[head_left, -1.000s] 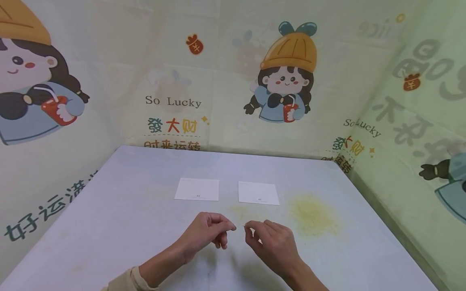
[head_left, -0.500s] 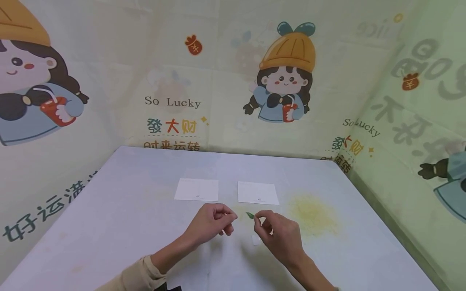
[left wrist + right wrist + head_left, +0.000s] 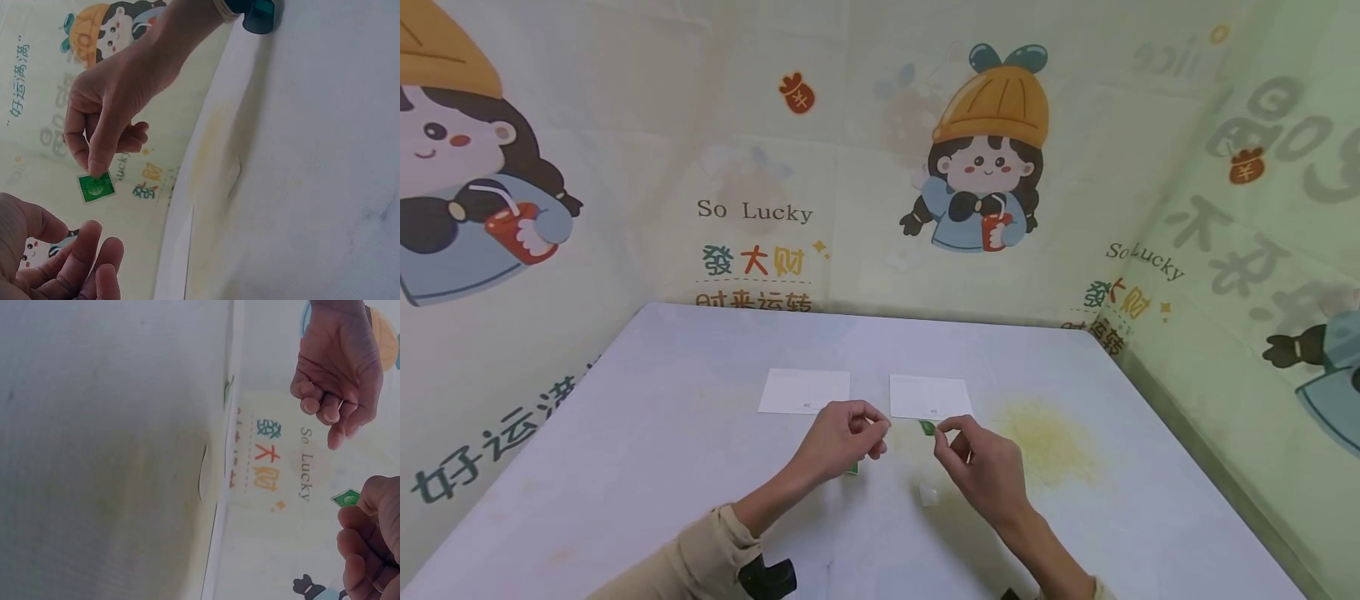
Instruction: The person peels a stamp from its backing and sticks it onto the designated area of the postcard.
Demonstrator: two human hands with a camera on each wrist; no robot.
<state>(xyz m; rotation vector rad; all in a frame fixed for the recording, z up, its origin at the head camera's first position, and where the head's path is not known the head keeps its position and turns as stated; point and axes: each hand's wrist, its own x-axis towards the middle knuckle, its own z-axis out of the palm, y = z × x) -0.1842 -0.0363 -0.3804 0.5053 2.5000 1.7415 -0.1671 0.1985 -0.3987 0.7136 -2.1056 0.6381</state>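
while the right hand (image 3: 987, 471) pinched a small green stamp (image 3: 927, 427) between thumb and forefinger, the left hand (image 3: 850, 437) hung near it with its fingers loosely bent and nothing seen between them. the stamp was up in the air, between the two hands and apart from the left one, caught by one edge so that most of its printed face stuck out past the fingertips, as the left wrist view showed best. it looked like thin paper: next to weightless, flexible, easy to crease or tear, and likely to flutter if let go from a height. a light pinch at an edge or corner seemed right, keeping skin off the face; whether the back was sticky could not be told

below the hands, a small white piece of paper (image 3: 928, 495) rested on the table (image 3: 647, 433), slightly curled, so a nail under a raised edge would probably lift it. a second green piece (image 3: 853, 470) was mostly hidden by the left hand. farther off lay two white cards (image 3: 805, 387), side by side and apart, probably stiffer. as for containers, only drawn ones showed, such as the red cup (image 3: 996, 233) printed on the backdrop (image 3: 850, 167)
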